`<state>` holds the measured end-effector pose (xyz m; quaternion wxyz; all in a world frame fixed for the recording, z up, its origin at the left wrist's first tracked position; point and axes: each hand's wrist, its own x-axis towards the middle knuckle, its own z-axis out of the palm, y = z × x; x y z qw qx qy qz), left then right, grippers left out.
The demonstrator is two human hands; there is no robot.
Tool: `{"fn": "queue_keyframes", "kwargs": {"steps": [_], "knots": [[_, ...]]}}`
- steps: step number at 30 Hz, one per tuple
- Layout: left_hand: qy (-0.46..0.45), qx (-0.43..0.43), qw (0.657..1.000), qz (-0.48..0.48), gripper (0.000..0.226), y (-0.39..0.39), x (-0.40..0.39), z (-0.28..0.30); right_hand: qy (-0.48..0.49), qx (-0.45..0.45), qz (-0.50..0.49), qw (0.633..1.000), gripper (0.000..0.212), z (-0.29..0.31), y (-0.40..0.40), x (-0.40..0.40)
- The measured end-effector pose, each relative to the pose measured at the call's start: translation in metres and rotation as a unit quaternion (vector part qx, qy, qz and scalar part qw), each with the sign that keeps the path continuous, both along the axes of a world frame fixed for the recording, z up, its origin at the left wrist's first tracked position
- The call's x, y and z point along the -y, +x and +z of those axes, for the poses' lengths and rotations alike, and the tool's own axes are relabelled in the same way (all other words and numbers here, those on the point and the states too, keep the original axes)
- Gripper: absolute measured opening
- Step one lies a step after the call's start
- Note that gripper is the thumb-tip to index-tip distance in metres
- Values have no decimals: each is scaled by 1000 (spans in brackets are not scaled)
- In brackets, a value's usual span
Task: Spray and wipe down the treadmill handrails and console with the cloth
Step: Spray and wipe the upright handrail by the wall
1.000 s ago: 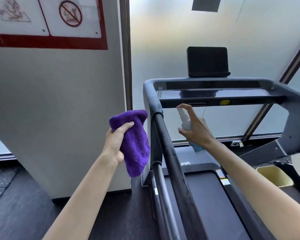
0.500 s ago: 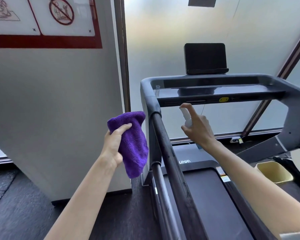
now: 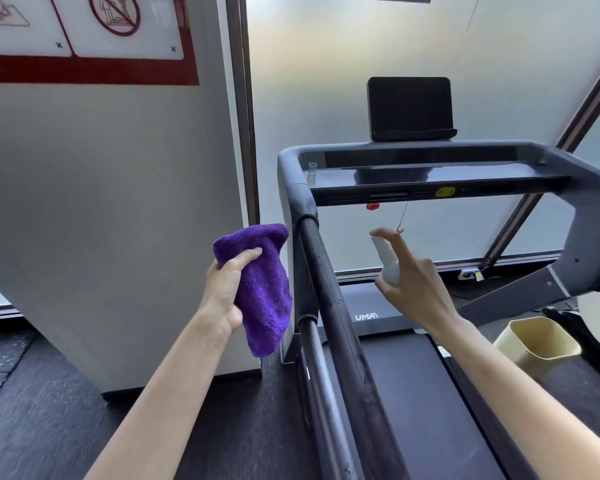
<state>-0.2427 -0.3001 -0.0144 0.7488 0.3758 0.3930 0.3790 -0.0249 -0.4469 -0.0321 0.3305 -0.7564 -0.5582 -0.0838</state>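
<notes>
Change: my right hand [image 3: 414, 289] dropped the small white spray bottle [image 3: 386, 259] lower, forefinger lifted.
Left hand [image 3: 226, 289]: still gripping the purple microfibre cloth [image 3: 262, 292].
Meaning: black left handrail [image 3: 329, 296] likely sprayed; wiping next.

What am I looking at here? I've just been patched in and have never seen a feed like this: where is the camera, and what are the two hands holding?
The camera sits on a person's head, looking forward and down, so the two bare arms are that person's own. The left hand grips a purple cloth, held up beside the treadmill's dark left handrail without touching it. The right hand holds a small white spray bottle, forefinger raised over its top, nozzle facing that rail. Further ahead is the console bar with a dark screen on top. Below is the running belt. A yellowish bin stands on the floor to the right.
</notes>
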Motion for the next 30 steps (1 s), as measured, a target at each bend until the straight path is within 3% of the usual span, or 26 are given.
{"fn": "queue_keyframes", "kwargs": {"steps": [10,21,30], "knots": [[-11,5,1000,-8,43,-1,18,-8,40,22,-16,999,67,1,-10,11],[10,-2,1000,2,27,-15,50,-7,36,-13,1,999,70,0,-32,47],[4,8,1000,16,29,-29,83,-11,29,-18,-9,999,66,-4,-44,92]]}}
